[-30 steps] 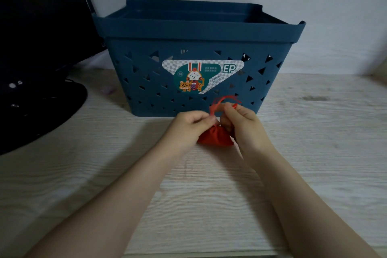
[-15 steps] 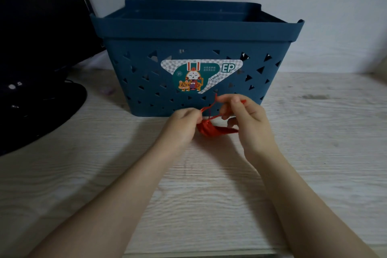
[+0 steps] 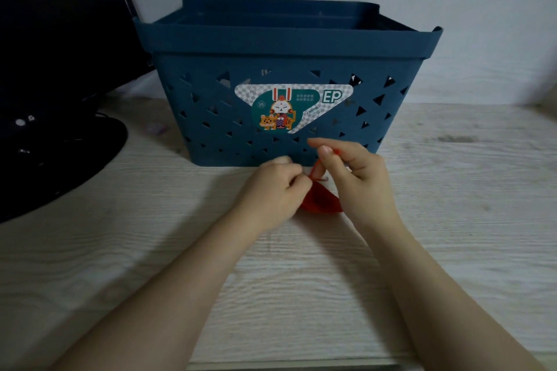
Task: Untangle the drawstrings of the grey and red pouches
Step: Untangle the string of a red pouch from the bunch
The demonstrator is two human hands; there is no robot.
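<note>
One pouch in view, centre frame: red pouch (image 3: 319,202); left hand (image 3: 272,187) pinches its mouth, right hand (image 3: 358,178) pinches red drawstring (image 3: 317,166); grey pouch unseen; untangling seems unfinished

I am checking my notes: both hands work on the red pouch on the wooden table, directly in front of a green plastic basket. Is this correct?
Not quite. The head view shows the basket is dark blue, not green. The rest holds: the left hand and the right hand work on the red pouch on the wooden table, directly in front of the basket.
</note>
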